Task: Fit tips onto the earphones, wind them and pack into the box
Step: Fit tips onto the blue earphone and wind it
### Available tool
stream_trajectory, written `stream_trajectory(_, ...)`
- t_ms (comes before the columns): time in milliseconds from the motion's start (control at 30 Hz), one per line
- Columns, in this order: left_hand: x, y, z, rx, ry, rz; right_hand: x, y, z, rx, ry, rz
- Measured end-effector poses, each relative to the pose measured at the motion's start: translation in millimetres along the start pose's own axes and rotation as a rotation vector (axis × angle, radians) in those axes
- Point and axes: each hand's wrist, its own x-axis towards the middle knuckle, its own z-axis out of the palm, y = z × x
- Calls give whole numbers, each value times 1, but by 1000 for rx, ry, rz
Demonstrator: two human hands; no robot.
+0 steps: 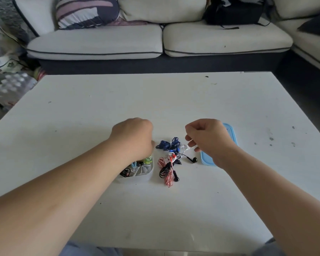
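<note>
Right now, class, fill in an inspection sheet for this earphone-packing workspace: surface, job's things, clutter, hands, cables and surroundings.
Surface: white table, scuffed, with small dark specks.
Job's things: white box open, earphones already inside; blue lid lying flat on the right, partly under the right wrist.
Clutter: nothing seen.
Hands: left hand curled over the box, grip hidden; right hand pinching something small and white, too small to tell.
Cables: blue earphones wound; pink earphones and black earphones loose, tangled between box and lid.
Surroundings: cream sofa, striped cushion, black bag.
</note>
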Motion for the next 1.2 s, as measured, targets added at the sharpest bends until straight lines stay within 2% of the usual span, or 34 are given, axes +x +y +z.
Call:
stream_trajectory(100,9,20,7,-98,68,117,5,9,-8,-17,6,37)
stream_trajectory(233,27,35,35,-124,-45,214,8,18,-12,-39,-17,87)
stream_trajectory(400,42,46,55,-62,-93,183,7,21,-17,-89,-124,103)
stream_trajectory(533,48,44,57,-137,-71,167,4,22,-18,-134,-208,101)
stream_trajectory(733,50,34,37,-256,-50,154,2,21,-23,-141,-221,94)
stream_trajectory(1000,41,51,49,57,-85,165,-3,21,-25,-146,-236,97)
stream_trajectory(1200,47,50,50,-130,-71,131,-1,25,-29,-132,-235,102)
